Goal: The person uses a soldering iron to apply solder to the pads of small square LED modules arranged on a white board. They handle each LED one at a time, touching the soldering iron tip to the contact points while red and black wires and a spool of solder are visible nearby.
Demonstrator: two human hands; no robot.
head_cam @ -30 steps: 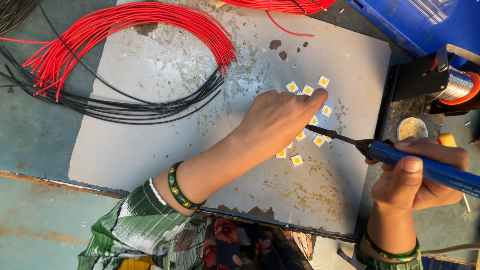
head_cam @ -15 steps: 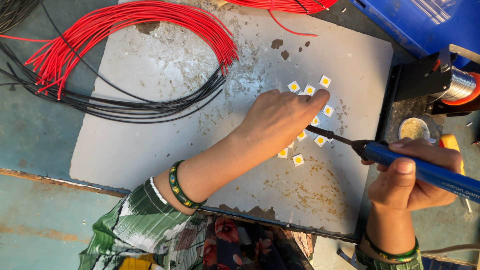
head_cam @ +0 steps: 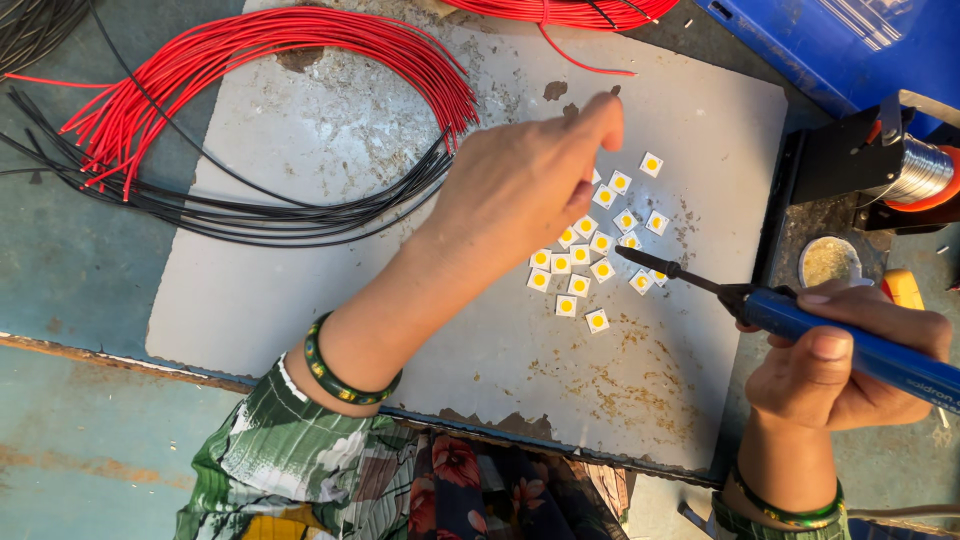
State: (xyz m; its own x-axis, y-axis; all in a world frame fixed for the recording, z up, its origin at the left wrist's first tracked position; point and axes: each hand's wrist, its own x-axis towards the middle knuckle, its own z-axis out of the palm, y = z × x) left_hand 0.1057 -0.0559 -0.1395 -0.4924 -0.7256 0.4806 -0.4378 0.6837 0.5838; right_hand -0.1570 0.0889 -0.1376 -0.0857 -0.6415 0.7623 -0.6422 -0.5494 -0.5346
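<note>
Soldering iron (head_cam: pixel 840 335) gripped in right hand (head_cam: pixel 850 365); left hand (head_cam: pixel 530 185) loosely curled over LED chips (head_cam: pixel 590 255); round tin (head_cam: pixel 828 260) holds yellowish flux.

Lighting is strong and warm, consistent with daylight. The grey board (head_cam: pixel 300 290) is evenly lit, brightest at its upper right portion. The left hand (head_cam: pixel 520 185) shows a sunlit upper edge, and no heavy shadow falls below it on the board. A bright glint sits on the wire spool (head_cam: pixel 920 172) to the right of the board (minor glare only). Focus is sharp across the board; colours are saturated. No motion blur noted.
</note>
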